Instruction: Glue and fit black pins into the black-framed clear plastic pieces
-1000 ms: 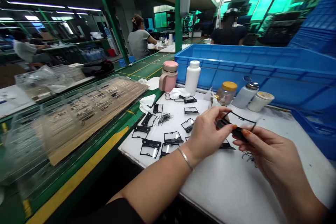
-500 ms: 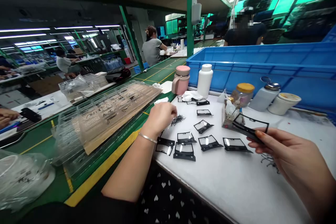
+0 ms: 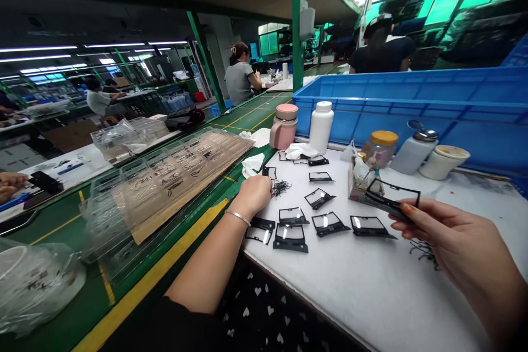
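Note:
My right hand [image 3: 449, 245] pinches a thin black plastic frame [image 3: 391, 197] and holds it above the white table [image 3: 371, 286]. My left hand [image 3: 256, 193], a bracelet on its wrist, rests knuckles-up at the table's left edge, its curled fingers touching a small pile of thin black wire pins [image 3: 281, 187]. What its fingertips grip is hidden. Several black framed lens parts [image 3: 291, 231] lie in loose rows between the two hands.
A pink cup [image 3: 284, 125], white bottle [image 3: 320, 127], yellow-lidded jar [image 3: 378, 147], pump dispenser [image 3: 413, 149] and white tub [image 3: 445, 161] line the back before a blue crate [image 3: 412, 104]. Clear blister trays [image 3: 173, 176] lie on the green conveyor at left. Other people work beyond.
My left hand let go of the frame, swung left to the pin pile and has now sunk onto it. My right hand keeps the frame aloft.

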`<state>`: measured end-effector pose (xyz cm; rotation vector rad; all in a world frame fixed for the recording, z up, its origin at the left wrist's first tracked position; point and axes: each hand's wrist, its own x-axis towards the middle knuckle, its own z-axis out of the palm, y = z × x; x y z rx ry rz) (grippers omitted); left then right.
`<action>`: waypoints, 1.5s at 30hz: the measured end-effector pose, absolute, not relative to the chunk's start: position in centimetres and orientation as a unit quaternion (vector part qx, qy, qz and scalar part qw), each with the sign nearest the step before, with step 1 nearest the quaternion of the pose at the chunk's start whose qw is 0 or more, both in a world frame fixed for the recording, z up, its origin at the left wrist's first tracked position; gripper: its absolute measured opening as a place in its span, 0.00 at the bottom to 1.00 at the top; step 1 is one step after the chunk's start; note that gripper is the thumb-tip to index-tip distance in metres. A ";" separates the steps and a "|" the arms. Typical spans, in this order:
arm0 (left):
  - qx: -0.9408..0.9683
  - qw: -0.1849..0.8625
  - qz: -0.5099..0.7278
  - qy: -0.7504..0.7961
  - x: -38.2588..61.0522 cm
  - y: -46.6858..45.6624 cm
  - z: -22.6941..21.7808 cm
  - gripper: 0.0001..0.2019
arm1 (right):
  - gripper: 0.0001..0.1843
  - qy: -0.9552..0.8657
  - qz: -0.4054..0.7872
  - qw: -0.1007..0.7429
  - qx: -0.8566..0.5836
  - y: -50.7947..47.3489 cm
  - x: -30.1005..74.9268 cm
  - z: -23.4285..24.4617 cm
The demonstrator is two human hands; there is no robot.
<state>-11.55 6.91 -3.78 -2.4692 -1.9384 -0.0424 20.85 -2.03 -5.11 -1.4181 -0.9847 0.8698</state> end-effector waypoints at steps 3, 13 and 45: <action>-0.784 0.003 -0.011 -0.620 -11.6 6.9 -3.7 0.07 | 0.25 -0.437 0.376 0.565 -0.590 -1.9 21.2 -5.6; -0.814 -0.015 -0.061 -0.577 -10.0 6.6 -1.5 0.08 | 0.20 -0.460 0.404 0.561 -0.557 -2.0 21.1 -5.4; -0.860 -0.116 -0.389 -0.308 3.2 3.0 -2.8 0.04 | 0.15 -0.450 0.452 0.590 -0.495 -3.0 19.2 -3.9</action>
